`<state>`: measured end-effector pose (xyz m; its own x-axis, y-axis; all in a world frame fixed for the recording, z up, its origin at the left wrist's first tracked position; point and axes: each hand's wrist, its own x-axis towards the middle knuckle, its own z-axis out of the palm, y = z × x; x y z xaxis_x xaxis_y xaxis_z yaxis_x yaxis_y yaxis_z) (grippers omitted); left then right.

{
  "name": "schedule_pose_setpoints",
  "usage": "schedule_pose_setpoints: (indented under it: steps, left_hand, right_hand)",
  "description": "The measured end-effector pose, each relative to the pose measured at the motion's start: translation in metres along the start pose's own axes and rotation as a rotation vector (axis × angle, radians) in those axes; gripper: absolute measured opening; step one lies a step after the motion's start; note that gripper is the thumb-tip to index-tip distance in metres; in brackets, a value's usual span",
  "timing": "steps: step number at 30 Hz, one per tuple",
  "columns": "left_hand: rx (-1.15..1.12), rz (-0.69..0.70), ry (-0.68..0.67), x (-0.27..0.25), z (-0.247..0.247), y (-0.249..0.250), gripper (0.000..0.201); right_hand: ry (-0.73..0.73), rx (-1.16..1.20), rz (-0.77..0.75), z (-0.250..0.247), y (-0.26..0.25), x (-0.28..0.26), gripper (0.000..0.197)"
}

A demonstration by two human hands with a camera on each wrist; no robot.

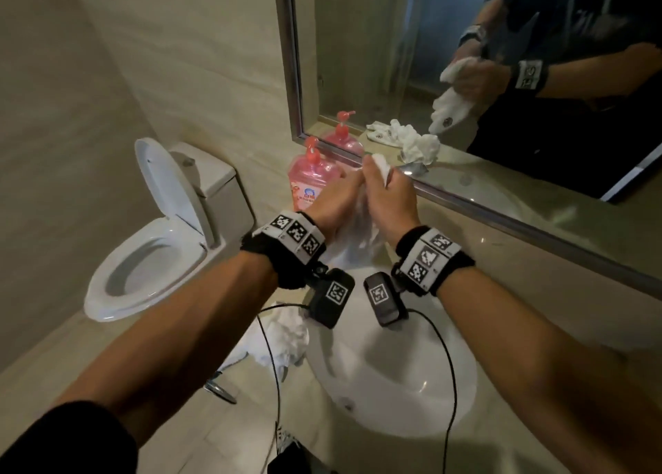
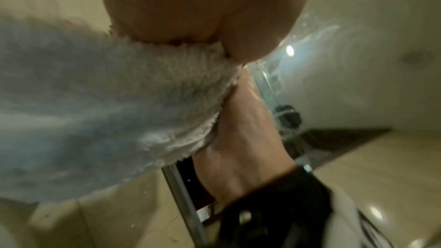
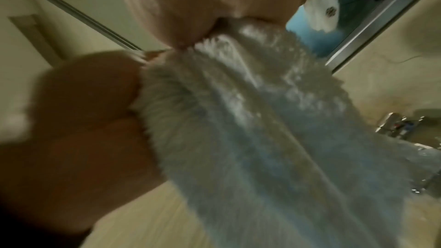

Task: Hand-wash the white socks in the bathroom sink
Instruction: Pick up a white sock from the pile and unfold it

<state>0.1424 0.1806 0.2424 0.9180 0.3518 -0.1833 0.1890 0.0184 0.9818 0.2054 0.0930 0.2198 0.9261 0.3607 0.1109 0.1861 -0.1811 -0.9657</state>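
Observation:
Both hands hold one wet white sock (image 1: 358, 230) above the far rim of the white oval sink (image 1: 394, 377). My left hand (image 1: 336, 201) grips it from the left and my right hand (image 1: 385, 194) from the right, with a bit of sock sticking out above the right fist. In the left wrist view the left hand (image 2: 190, 16) clamps the fuzzy sock (image 2: 107, 105). The right wrist view shows the right hand (image 3: 214, 7) squeezing the sock (image 3: 250, 129), which hangs down. More white socks (image 1: 283, 337) lie crumpled on the counter left of the sink.
A pink pump soap bottle (image 1: 310, 176) stands just behind the hands, against the mirror (image 1: 465, 61). A chrome faucet (image 1: 413, 169) is behind the sink. An open toilet (image 1: 150, 251) stands to the left. Wrist-camera cables hang over the basin.

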Motion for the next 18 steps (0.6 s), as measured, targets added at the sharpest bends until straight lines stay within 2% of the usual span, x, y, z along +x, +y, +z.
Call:
schedule_pose_setpoints:
  steps: [2,5,7,9,11,14,16,17,18]
  left_hand:
    - [0.055,-0.009,0.010,0.004,-0.003,-0.001,0.044]
    - [0.077,-0.027,0.061,0.004,-0.005,-0.001,0.033]
    - [0.077,-0.063,0.001,0.000,-0.001,-0.004,0.029]
    - [0.069,-0.068,-0.089,-0.002,-0.001,0.000,0.031]
    - [0.291,0.011,-0.192,0.000,-0.013,0.004,0.041]
    - [0.823,0.126,-0.320,0.004,-0.037,0.001,0.059]
    - [1.112,0.154,-0.309,0.006,-0.052,-0.006,0.046]
    - [1.168,0.133,-0.299,0.006,-0.059,-0.008,0.034]
    - [1.153,0.105,-0.306,0.007,-0.065,-0.011,0.024]
  right_hand:
    - [0.011,-0.025,0.024,0.000,0.005,-0.001,0.047]
    - [-0.029,-0.077,-0.043,0.008,0.013,-0.010,0.052]
    - [0.008,-0.129,0.008,0.001,0.017,-0.003,0.053]
    - [-0.027,-0.180,0.039,-0.013,0.021,0.007,0.043]
    - [-0.116,-0.274,-0.014,-0.024,0.027,0.009,0.031]
    - [-0.174,-0.335,-0.105,-0.036,0.028,0.010,0.040]
    - [-0.327,-0.342,-0.120,-0.050,0.027,0.015,0.039]
    - [-0.437,-0.396,-0.133,-0.057,0.027,0.015,0.041]
    - [-0.535,-0.496,-0.161,-0.063,0.028,0.015,0.051]
